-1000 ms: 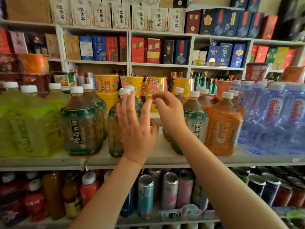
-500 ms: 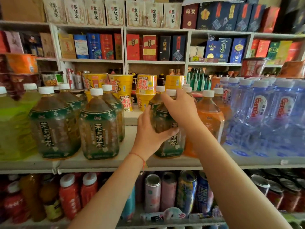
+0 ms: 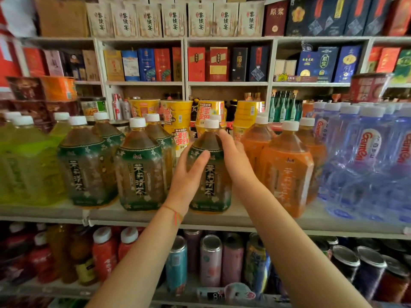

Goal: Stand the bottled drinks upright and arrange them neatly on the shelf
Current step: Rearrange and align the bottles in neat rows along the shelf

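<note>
Both your hands hold the jasmine tea bottle (image 3: 209,174): left hand (image 3: 189,176) around its left side, right hand (image 3: 233,158) on its shoulder. It stands upright on the shelf (image 3: 255,221), right of two front green-label bottles (image 3: 140,170), beside orange bottles (image 3: 287,174). Every bottle visible stands; only straightening seems left.

A green-labelled tea bottle (image 3: 210,174) with a white cap stood upright at the centre of the frame on the shelf (image 3: 244,218); two matching tea bottles (image 3: 140,170) stood upright just left of it; yellow-green bottles (image 3: 24,165) filled the far left; orange-labelled bottles (image 3: 287,172) stood right of centre; clear water bottles (image 3: 367,161) crowded the right edge.
</note>
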Motion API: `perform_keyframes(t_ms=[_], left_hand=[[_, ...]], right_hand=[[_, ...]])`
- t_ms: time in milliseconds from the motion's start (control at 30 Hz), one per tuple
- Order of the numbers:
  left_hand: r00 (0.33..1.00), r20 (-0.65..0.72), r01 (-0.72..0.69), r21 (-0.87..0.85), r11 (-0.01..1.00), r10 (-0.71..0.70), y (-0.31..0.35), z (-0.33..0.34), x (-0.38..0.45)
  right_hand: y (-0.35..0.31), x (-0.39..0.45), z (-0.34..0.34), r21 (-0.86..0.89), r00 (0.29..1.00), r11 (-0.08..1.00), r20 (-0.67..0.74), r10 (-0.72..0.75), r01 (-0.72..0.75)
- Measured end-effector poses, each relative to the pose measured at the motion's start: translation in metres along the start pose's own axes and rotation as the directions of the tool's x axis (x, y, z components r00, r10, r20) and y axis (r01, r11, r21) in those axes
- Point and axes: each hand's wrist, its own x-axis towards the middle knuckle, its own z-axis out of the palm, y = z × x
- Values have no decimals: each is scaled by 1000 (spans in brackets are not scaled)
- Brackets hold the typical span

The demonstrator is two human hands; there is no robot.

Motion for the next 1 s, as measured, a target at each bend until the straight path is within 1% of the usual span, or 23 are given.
perform_keyframes(t_ms=[33, 133, 200, 333, 400, 500, 633, 667, 733, 767, 800, 833, 867, 900, 933, 967, 1000], left_hand=[[1000, -8, 5, -1, 1000, -5, 3, 0, 1], [995, 0, 100, -46, 994, -101, 6, 0, 7], [991, -16, 129, -65, 990, -130, 2, 1, 9], [989, -30, 139, -87, 987, -142, 6, 1, 7], [991, -44, 126, -81, 989, -129, 13, 2, 2], [995, -81, 53, -56, 997, -57, 17, 4, -5], [982, -187, 11, -32, 999, -17, 20, -2, -8], [975, -221, 3, 9, 1000, -1, 21, -3, -10], [962, -262, -40, 164, 986, 82, 23, -3, -14], [949, -266, -91, 280, 956, 168, 23, -3, -17], [919, -245, -189, 417, 889, 310, 23, -3, -20], [863, -176, -312, 553, 772, 474, 23, -1, -21], [787, -67, -424, 664, 616, 613, 21, 1, -21], [716, 46, -503, 726, 468, 697, 19, 4, -18], [669, 131, -548, 752, 367, 732, 18, 6, -15], [649, 179, -567, 762, 313, 739, 19, 7, -12], [645, 202, -569, 770, 287, 737, 20, 7, -9]], right_hand=[[-1, 1, -1, 62, 999, 998, 27, 23, -25], [-3, 1, 0, 203, 991, 970, 32, 129, -133], [1, 3, 0, 238, 984, 955, 24, 178, -178], [12, -2, 2, 261, 976, 941, 53, 211, -217], [16, -6, 2, 267, 972, 934, 84, 220, -235], [17, -9, 5, 289, 970, 926, 98, 223, -242], [19, -13, 11, 311, 972, 922, 128, 200, -230], [20, -13, 13, 312, 972, 923, 135, 191, -225], [22, -13, 17, 311, 975, 927, 141, 172, -209], [23, -13, 19, 309, 976, 930, 145, 160, -198], [24, -11, 20, 303, 980, 936, 147, 138, -177], [23, -13, 23, 307, 982, 940, 155, 107, -151], [25, -14, 27, 279, 989, 955, 131, 66, -101], [28, -13, 29, 223, 996, 975, 87, 5, -24], [30, -13, 31, 118, 996, 990, 42, -76, 71], [31, -14, 29, -42, 981, 980, -15, -195, 195], [30, -15, 25, -161, 945, 939, -75, -320, 305]])
